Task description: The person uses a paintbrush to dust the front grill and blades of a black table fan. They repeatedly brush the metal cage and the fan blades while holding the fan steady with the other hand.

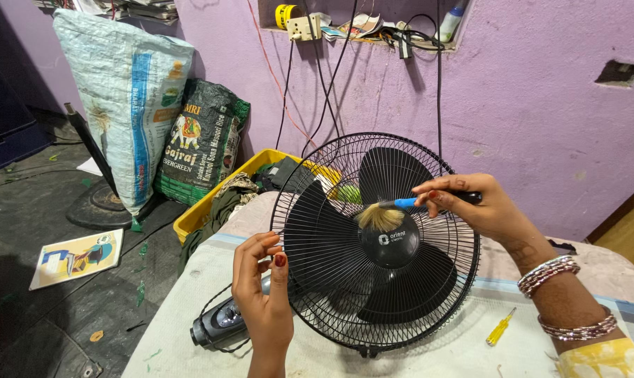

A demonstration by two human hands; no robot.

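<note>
Fig.: my right hand pinched blue-handled bristle brush on black wire-grille fan; left hand gripped grille rim. Risk: bristles snagging in wires, fan tipping.

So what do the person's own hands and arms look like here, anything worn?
Both hands are bare. The left hand has dark red polish on its nails. The right hand has stacked silvery bangles at the wrist, another band further up, and a yellow patterned sleeve.
</note>
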